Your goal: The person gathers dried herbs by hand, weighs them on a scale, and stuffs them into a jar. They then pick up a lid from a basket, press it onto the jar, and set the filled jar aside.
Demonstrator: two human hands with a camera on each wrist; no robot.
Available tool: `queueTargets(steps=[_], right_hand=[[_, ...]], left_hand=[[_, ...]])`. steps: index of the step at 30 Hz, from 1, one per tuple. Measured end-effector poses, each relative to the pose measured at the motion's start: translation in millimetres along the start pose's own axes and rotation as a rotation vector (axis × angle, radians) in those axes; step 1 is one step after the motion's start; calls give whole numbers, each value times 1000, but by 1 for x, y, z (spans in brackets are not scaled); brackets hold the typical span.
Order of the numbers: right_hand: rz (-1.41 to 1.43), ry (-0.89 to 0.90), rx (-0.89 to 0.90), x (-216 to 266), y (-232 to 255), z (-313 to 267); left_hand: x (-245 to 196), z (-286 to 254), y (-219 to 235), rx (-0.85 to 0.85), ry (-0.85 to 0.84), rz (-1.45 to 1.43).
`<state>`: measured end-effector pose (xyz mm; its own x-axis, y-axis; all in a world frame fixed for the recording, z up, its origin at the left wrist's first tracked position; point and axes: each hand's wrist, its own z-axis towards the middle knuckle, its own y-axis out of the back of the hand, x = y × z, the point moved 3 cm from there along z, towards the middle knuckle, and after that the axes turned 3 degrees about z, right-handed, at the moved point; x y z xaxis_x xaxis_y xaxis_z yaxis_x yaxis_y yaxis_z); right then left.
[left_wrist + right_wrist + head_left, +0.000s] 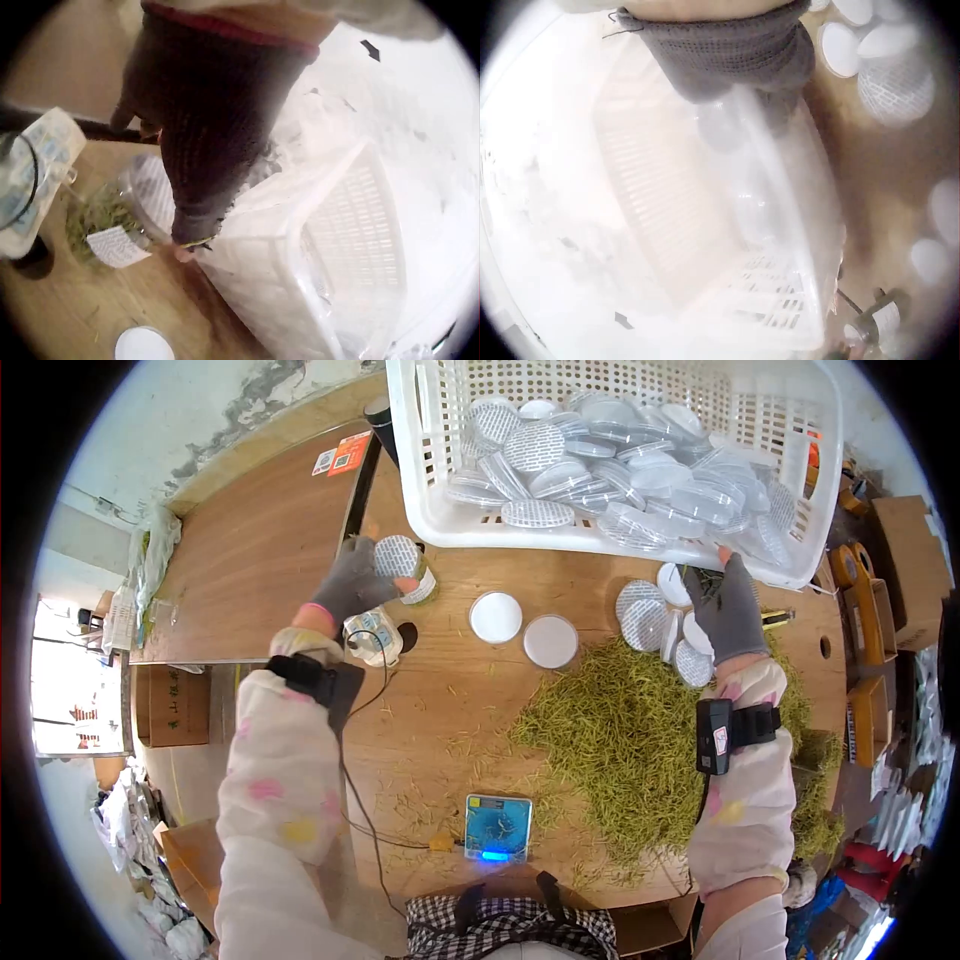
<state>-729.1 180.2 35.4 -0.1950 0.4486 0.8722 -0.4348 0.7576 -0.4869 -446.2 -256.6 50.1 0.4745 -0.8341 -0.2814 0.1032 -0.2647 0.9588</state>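
In the head view my left hand point(355, 585), in a grey glove with bare fingertips, grips a clear jar point(425, 588) at its printed round lid point(398, 557). The left wrist view shows green needle-like leaves inside this jar, with a white label point(118, 247) on its side. My gloved right hand point(733, 610) reaches to the front rim of a white plastic basket point(600, 542), one bare fingertip right at the rim. Dark green bits show by its thumb; its other fingers are mostly hidden. Several round lids point(642, 625) lie just left of it.
Clear round lids fill the basket. A heap of green needle-like leaves point(630, 750) covers the table's right side. Two white discs point(496, 617) lie mid-table. A blue-lit scale point(498, 828) stands at the front edge. A white packet point(373, 637) and a cable lie near my left hand.
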Motion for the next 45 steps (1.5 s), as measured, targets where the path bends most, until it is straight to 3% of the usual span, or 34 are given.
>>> queueTargets(steps=[2, 3, 4, 6, 8, 10, 12, 13, 16, 17, 18, 20, 21, 24, 26, 27, 29, 30, 32, 34, 38, 41, 45], right_hand=[[-1257, 456, 105, 22, -22, -12], [-1250, 437, 104, 28, -30, -18], [-1257, 435, 101, 29, -28, -20], [-1223, 435, 107, 25, -26, -22], [-1206, 397, 108, 24, -32, -34], [-1192, 366, 100, 15, -29, -37], [-11, -78, -117, -18, -4, -31], [217, -172, -202, -16, -11, -37], [188, -51, -72, -32, -8, -43], [-341, 226, 50, -33, -16, -45], [-332, 224, 47, -37, -17, -48], [430, -283, -452, -28, -56, -61], [479, -257, -376, -47, -46, -61], [397, -251, -413, -46, -53, -69], [443, -268, -377, -49, -44, -66], [409, -285, -401, -50, -38, -65], [377, -291, -425, -43, -33, -59], [342, -301, -456, -38, -31, -58], [309, -321, -489, -38, -27, -62], [362, -319, -412, -36, -24, -58], [193, -392, -437, -24, -27, -61], [291, -392, -332, -25, -21, -62], [247, -546, -289, -31, 24, -72]], left_hand=[[-4, 4, -22, 19, 136, -145], [-7, 0, -27, -101, 33, -100], [-13, -2, -32, -98, 28, -106], [-39, -6, -37, -49, 78, -288], [-76, -15, -43, -118, 8, -242], [-110, -15, -48, -225, -232, -477], [-128, -9, -71, -237, -216, -469], [-139, -9, -76, -251, -193, -458], [-158, -15, -80, -323, -167, -711], [-170, -23, -77, -201, -87, -749], [-181, -26, -84, -199, -86, -740], [-201, -27, -112, -178, -93, -525], [-207, -26, -124, -184, -97, -523], [-222, -30, -148, -123, -103, -670], [-230, -45, -135, -389, -260, -499], [-227, -56, -131, -389, -262, -498], [-227, -82, -97, -546, -379, -30], [-219, -86, -93, -545, -382, -30], [-195, -91, -90, -280, -150, -215], [-191, -91, -73, -327, -211, -144], [-192, -83, -38, -430, -391, 111], [-183, -77, -39, -436, -379, 173], [-177, -85, -29, -504, -403, 8]])
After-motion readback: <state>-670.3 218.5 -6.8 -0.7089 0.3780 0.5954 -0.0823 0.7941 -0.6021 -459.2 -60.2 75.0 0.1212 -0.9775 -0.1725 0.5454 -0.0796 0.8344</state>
